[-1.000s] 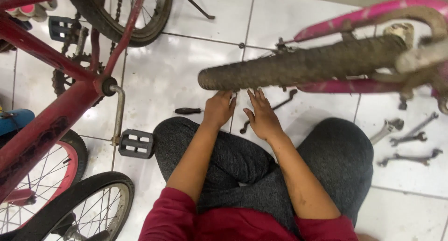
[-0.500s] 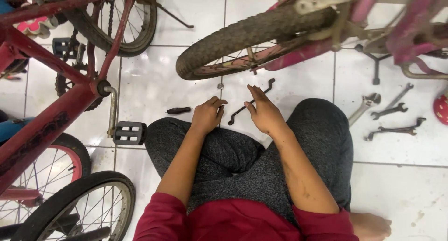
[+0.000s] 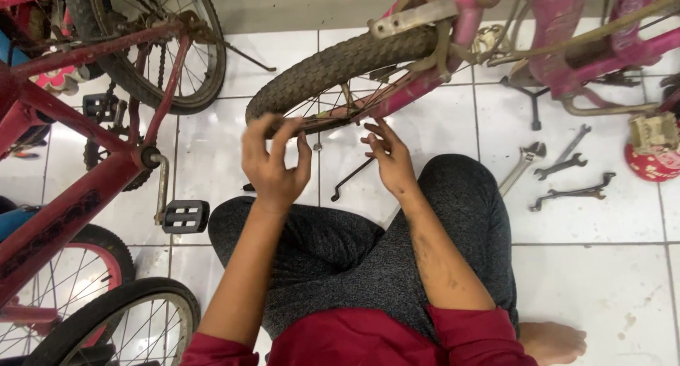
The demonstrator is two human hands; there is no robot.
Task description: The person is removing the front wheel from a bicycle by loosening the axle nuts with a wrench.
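I sit cross-legged on a white tiled floor in front of a pink bicycle (image 3: 538, 33). Its small wheel, with a worn grey tyre (image 3: 319, 69), hangs just above my hands. My left hand (image 3: 273, 164) is raised with fingers apart and curled, its fingertips at the lower edge of the tyre. Beside it, my right hand (image 3: 388, 157) is spread open just below the spokes. Neither hand holds anything. A thin black rod (image 3: 352, 178) lies on the floor between my hands.
A red bicycle frame (image 3: 71, 196) with a black pedal (image 3: 184, 216) and wheels crowds the left side. On the tiles to the right lie several wrenches (image 3: 567, 153), an adjustable spanner (image 3: 523, 164) and a Y-shaped wrench (image 3: 533, 104). A red round part (image 3: 655, 157) sits at the far right.
Both hands have lifted off the floor by the small tools and come up to the pink bicycle's wheel. The view has tilted so the wheel sits higher and farther.
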